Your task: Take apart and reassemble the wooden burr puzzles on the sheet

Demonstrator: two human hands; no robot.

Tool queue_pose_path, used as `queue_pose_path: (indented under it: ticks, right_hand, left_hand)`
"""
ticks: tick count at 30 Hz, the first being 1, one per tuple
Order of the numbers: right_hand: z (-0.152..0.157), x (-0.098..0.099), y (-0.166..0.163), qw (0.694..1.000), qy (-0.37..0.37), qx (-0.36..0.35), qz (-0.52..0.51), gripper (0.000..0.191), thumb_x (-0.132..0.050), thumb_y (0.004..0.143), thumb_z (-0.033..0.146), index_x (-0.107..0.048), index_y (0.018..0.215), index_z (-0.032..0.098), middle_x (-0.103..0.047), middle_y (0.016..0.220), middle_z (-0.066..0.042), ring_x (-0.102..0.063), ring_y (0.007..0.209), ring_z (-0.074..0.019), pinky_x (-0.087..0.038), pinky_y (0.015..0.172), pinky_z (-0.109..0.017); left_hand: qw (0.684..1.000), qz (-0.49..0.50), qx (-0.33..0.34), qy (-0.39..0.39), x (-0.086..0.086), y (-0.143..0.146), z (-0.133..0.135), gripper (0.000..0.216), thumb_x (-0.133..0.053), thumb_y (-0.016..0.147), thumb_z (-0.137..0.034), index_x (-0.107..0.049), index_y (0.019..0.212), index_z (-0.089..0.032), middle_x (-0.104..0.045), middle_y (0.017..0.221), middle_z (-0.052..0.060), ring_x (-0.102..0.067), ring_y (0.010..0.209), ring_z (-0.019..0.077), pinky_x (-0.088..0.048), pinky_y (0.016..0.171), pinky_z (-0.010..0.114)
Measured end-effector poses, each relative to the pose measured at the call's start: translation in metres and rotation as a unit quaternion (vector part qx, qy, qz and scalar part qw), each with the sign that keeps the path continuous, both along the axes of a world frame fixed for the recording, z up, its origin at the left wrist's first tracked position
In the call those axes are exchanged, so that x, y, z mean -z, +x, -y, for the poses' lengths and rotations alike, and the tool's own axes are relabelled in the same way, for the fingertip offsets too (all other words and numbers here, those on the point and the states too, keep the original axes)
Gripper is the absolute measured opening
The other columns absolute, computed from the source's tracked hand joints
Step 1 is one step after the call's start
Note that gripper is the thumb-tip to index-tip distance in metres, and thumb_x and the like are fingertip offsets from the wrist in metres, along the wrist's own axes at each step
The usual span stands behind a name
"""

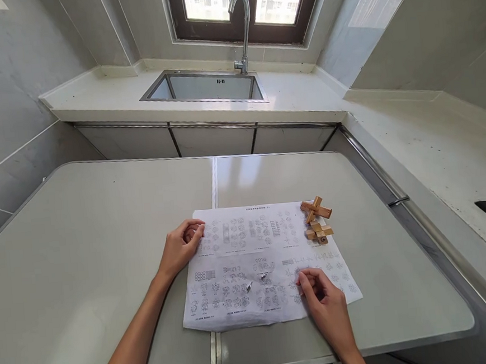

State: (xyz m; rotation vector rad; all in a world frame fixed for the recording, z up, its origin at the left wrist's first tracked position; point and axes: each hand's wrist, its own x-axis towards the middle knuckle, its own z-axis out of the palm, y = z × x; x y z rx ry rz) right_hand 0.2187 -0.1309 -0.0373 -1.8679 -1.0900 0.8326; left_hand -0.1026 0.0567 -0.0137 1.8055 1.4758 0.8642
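Observation:
A creased white sheet of paper (231, 250), printed with small diagrams and lines of text, lies flat across the table's seam. Two small torn spots show near its middle. At the sheet's upper left edge rests my left hand (183, 244), fingers loosely curled, thumb and fingertips on the paper; no object shows in it. My right hand (324, 299) lies on the lower right part of the sheet, its fingers curled in and thumb close to the forefinger, with nothing visible between them. Two wooden interlocking puzzles, a crossed one (316, 210) and a lower one (319, 232), sit at the upper right corner.
The pale folding table (102, 215) has a metal seam and rounded corners. Beyond it stands a white counter (298, 90) with a steel sink (203, 102) and a tall faucet (244, 30) below a window. Another counter (442, 144) runs along the right.

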Motion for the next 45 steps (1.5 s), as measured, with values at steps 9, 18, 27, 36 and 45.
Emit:
queue_pose_path:
  ticks: [9,18,27,36,45]
  right_hand:
    - [-0.0003,0.0031,-0.0003,1.0,-0.001,0.001,0.004,0.043,-0.059,0.098,0.064,-0.073,0.097,0.023,-0.075,0.08,-0.004,-0.065,0.069,-0.0209,-0.052,0.062,-0.028]
    - [-0.0023,0.0044,-0.0001,1.0,0.015,-0.003,-0.001,0.044,-0.059,0.098,0.064,-0.072,0.098,0.022,-0.075,0.08,-0.005,-0.066,0.07,-0.0212,-0.053,0.063,-0.028]
    - [-0.0029,0.0017,-0.0014,1.0,0.019,-0.003,0.001,0.044,-0.058,0.099,0.063,-0.073,0.098,0.022,-0.075,0.08,-0.006,-0.066,0.07,-0.0214,-0.053,0.061,-0.028]
    - [-0.0031,-0.0011,-0.0021,1.0,0.013,-0.008,-0.005,0.043,-0.058,0.099,0.064,-0.072,0.096,0.023,-0.076,0.082,-0.005,-0.067,0.07,-0.021,-0.053,0.063,-0.028]
    - [-0.0044,0.0,-0.0022,1.0,0.022,-0.008,-0.003,0.043,-0.057,0.099,0.063,-0.071,0.095,0.022,-0.074,0.079,-0.004,-0.063,0.065,-0.0196,-0.052,0.062,-0.028]
  left_hand:
    - [0.998,-0.053,0.017,0.025,-0.0015,0.0032,0.0033,0.033,-0.059,0.099,-0.051,-0.074,0.1,-0.022,-0.064,0.067,-0.002,-0.053,0.06,0.0156,-0.043,0.059,0.026]
    - [0.993,-0.101,0.037,0.04,-0.0034,0.0059,0.0055,0.034,-0.054,0.1,-0.051,-0.073,0.1,-0.022,-0.063,0.068,-0.002,-0.056,0.061,0.0166,-0.042,0.061,0.027]
    - [0.991,-0.118,0.045,0.047,-0.0009,0.0052,0.0048,0.035,-0.053,0.101,-0.052,-0.072,0.1,-0.023,-0.058,0.064,-0.003,-0.055,0.059,0.0169,-0.042,0.061,0.028]
    - [0.989,-0.127,0.051,0.05,0.0,0.0057,0.0046,0.035,-0.052,0.102,-0.051,-0.072,0.101,-0.023,-0.061,0.065,-0.003,-0.056,0.06,0.0172,-0.042,0.062,0.028]
    - [0.989,-0.131,0.051,0.055,0.0005,0.0052,0.0048,0.035,-0.052,0.101,-0.051,-0.072,0.101,-0.023,-0.06,0.065,-0.003,-0.057,0.06,0.0174,-0.043,0.062,0.028]
